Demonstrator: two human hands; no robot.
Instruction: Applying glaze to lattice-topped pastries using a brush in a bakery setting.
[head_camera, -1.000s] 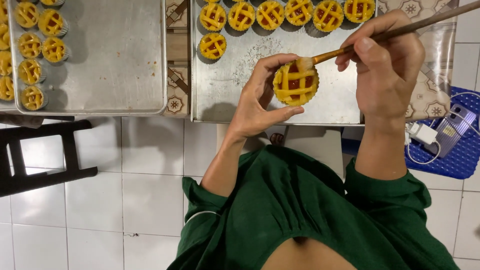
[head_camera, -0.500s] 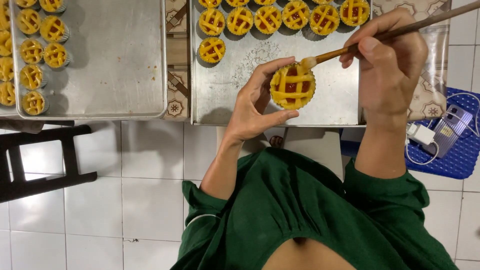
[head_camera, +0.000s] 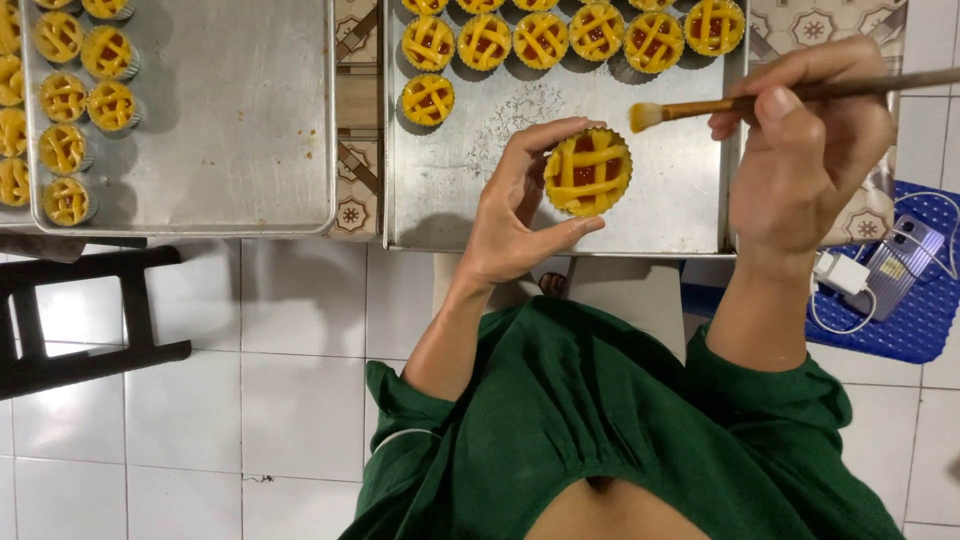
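Tart (head_camera: 588, 172) pinched in left hand (head_camera: 520, 215) above near tray (head_camera: 480, 200); right hand (head_camera: 800, 150) grips brush (head_camera: 700, 105), bristles just off it. Seven glazed-looking tarts (head_camera: 540, 40) at tray's far edge; most of tray bare.

Left hand (head_camera: 520, 215) holding tart (head_camera: 588, 172) (lattice-topped), brush (head_camera: 760, 98) seemingly clear

The brush (head_camera: 800, 95) runs off the right edge, so its handle end is out of sight, and the right hand (head_camera: 805, 160) covers part of the handle. The left hand (head_camera: 520, 215) hides the near side of the tart (head_camera: 588, 172). The top row of tarts (head_camera: 540, 35) is cut by the upper edge. The left tray (head_camera: 220, 130) and its tarts (head_camera: 12, 120) are cut off at the left edge. The stool (head_camera: 70, 320) and blue basket (head_camera: 915, 310) show only in part.
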